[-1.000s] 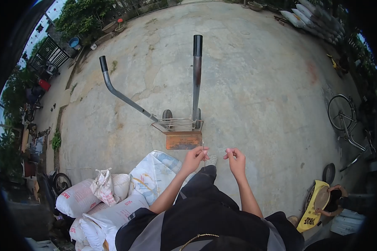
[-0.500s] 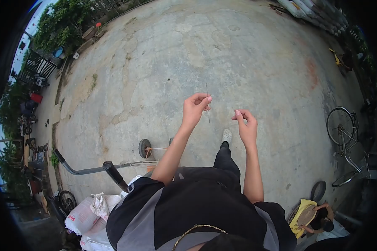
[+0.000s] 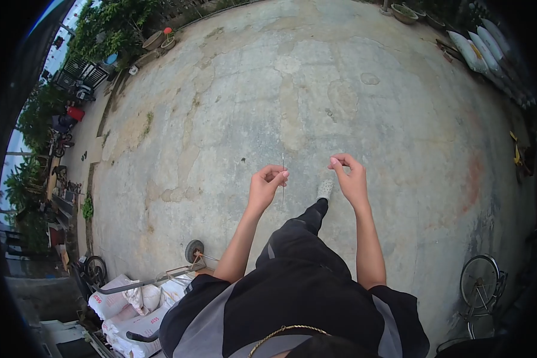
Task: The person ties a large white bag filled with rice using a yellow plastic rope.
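Note:
My left hand point(image 3: 267, 186) pinches a thin, dark needle-like rod point(image 3: 283, 160) between thumb and fingertips. The rod stands nearly upright in the view, sticking out above and below the fingers. To its right, my right hand point(image 3: 351, 178) is raised at about the same height, thumb and fingertips pressed together. Whatever that pinch holds, if anything, is too fine to make out. The hands are apart, both over the concrete ground. Below them shows my foot in a light clog with holes point(image 3: 325, 189).
At lower left is a hand cart with a wheel point(image 3: 194, 250), beside stacked white sacks point(image 3: 138, 325). A bicycle point(image 3: 481, 286) stands at lower right. More filled sacks point(image 3: 489, 51) and a potted plant point(image 3: 404, 14) are at the upper right. Motorbikes point(image 3: 61, 143) line the left edge.
The view has moved forward over the yard; cart and bicycle slid lower, and the person with the round tray left the view. My left hand sits lower, still pinching the rod.

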### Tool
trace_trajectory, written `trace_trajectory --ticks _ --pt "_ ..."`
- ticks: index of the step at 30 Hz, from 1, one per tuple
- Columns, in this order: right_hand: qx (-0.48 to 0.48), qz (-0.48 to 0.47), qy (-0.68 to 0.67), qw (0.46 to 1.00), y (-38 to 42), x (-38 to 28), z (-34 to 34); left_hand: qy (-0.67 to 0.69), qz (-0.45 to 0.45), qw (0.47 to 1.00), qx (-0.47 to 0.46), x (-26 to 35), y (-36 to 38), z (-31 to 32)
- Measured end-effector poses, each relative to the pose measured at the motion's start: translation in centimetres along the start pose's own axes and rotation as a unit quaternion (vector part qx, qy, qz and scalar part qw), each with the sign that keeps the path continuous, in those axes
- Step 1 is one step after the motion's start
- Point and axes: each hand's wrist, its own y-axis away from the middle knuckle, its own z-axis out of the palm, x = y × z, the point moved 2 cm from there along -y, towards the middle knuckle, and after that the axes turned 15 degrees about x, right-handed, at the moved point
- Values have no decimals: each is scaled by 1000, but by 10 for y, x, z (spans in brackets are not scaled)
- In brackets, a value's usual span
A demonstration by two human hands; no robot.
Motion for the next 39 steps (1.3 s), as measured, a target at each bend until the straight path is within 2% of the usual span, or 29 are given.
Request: trace_trajectory --ticks 4,6,9,12,15,18,22,26,28,29,33,37,39 --pt "2 -11 28 1000 -132 29 -20 25 -3 999 -31 34 -120 110" --pt "13 11 49 999 -194 35 -40 7 9 998 -69 61 -174 174" --pt "38 -4 64 997 -285 41 -70 -1 14 991 -132 105 -248 266" --pt "80 18 44 996 -380 77 -92 -1 39 981 -191 132 -318 353" --pt "72 2 103 992 -474 114 -105 -3 52 982 -179 129 -391 433" --pt "58 -63 137 987 -572 131 -121 -17 52 983 -173 139 -453 497" --pt "-4 -35 100 994 -713 162 -128 -5 6 991 -133 158 -536 577" --pt "-8 -33 101 994 -856 189 -136 -14 28 992 -119 189 -627 664" --pt "-2 -25 81 996 -917 208 -139 -17 37 993 -109 189 -676 704" --pt "2 -50 85 995 -953 221 -142 -21 42 994 -101 187 -704 730" --pt "29 -73 88 993 -1094 279 -169 9 39 993 -107 193 -815 856" --pt "66 13 50 997 -1218 308 -209 31 59 991 -113 242 -900 985" --pt "92 -34 51 994 -1279 311 -237 19 66 988 -140 270 -935 1044"
